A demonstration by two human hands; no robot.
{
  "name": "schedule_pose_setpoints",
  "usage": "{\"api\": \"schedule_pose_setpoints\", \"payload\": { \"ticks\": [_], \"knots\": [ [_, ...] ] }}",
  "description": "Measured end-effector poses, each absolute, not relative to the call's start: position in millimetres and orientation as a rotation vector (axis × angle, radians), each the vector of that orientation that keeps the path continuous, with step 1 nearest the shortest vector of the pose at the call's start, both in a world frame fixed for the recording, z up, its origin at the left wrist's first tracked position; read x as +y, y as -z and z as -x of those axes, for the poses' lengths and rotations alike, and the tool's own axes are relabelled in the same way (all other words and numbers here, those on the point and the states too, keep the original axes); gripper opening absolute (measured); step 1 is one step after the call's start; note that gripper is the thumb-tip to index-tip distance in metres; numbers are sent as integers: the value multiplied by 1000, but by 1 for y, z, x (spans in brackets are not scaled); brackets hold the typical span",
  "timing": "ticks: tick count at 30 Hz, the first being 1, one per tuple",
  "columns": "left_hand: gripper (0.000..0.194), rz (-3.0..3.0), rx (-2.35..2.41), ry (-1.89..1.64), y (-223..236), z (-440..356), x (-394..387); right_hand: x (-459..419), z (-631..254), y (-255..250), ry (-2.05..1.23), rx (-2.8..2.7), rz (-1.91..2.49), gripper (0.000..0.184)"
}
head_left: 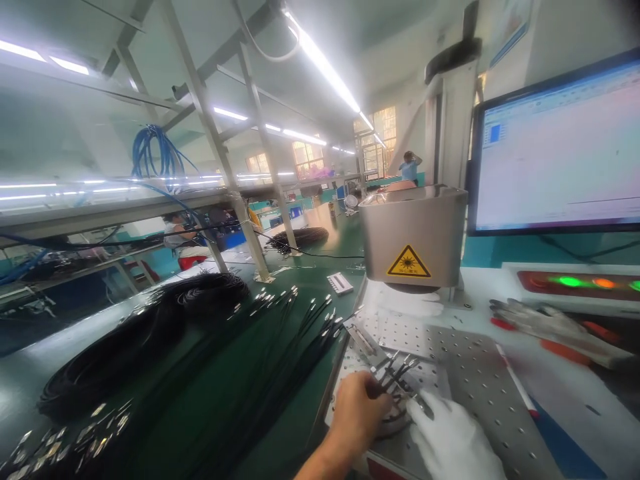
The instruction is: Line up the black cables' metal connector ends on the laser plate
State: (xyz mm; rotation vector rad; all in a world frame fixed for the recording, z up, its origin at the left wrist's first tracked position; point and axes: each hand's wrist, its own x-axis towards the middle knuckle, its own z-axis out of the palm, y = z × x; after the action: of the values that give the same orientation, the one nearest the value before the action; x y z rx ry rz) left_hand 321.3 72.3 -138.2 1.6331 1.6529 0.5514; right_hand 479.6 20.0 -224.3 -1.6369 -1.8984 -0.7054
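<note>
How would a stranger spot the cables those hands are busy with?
Find the silver box with the yellow warning triangle; below it lies a metal plate dotted with holes. Over its left side, by the bare left hand and white-gloved right hand, are metal-tipped dark cables. Only these sit at the hands; others lie across the green table.

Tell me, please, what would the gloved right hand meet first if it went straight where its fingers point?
The right hand would probably meet the black cable ends by the left hand first; exact depth is unclear.
</note>
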Motion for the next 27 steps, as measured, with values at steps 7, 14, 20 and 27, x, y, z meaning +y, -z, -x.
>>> {"api": "schedule_pose_setpoints", "payload": {
  "ticks": [7,14,20,27],
  "knots": [
    [10,-1652,1668,-540,137,-323,72,21,-484,218,831,-1915,1511,31],
    [9,-1711,1668,-506,139,-322,74,16,-478,207,658,-1984,1673,33],
    [9,-1710,1697,-477,137,-323,74,19,-474,223,601,-1923,1739,37],
    [14,-1710,1729,-434,132,-327,68,17,-478,229,647,-1921,1727,34]
  ]
}}
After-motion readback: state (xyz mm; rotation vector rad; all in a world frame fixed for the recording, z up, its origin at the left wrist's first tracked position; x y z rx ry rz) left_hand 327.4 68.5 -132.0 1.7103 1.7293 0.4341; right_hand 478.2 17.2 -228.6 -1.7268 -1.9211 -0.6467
